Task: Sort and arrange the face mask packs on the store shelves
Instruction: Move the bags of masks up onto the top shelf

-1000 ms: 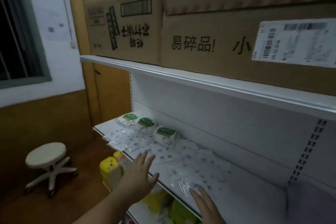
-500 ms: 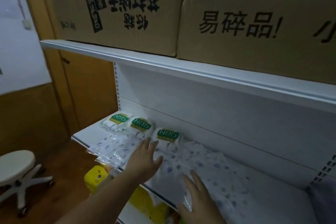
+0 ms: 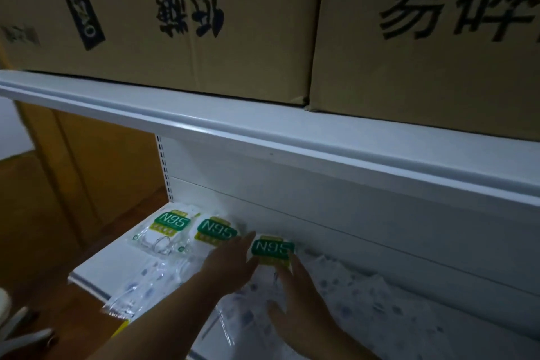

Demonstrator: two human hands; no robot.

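That third N95 pack point(image 3: 272, 249) sits right between both flat, empty hands: left hand point(image 3: 230, 266) touching its side, right hand point(image 3: 298, 304) just below.

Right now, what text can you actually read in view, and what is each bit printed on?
"N95": green label of the left mask pack
"N95": middle mask pack
"N95": right mask pack, between both hands
"易碎": right cardboard box, cut off by the frame edge
Upside-down print on the left cardboard box: too blurred to read
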